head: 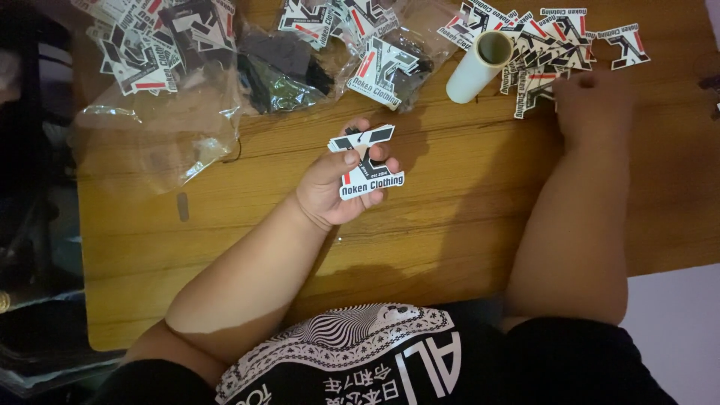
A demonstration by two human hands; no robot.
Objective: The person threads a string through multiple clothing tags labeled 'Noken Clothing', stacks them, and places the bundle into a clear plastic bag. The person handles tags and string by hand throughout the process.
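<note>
My left hand (337, 187) holds a small stack of die-cut paper tags (365, 159), black, white and red, above the middle of the wooden table (450, 195). My thumb presses on the top tag. My right hand (592, 101) reaches to the far right and rests on a loose pile of the same tags (547, 45); its fingers touch the pile's near edge, and I cannot tell whether they pinch a tag. A white roll with a hollow core (480, 66) lies just left of that pile.
Clear plastic bags (157, 127) lie at the back left, with more tags (150, 37) on them. A dark bundle in plastic (289, 67) and another tag heap (375, 52) sit at the back centre. The table's left edge is near a dark area.
</note>
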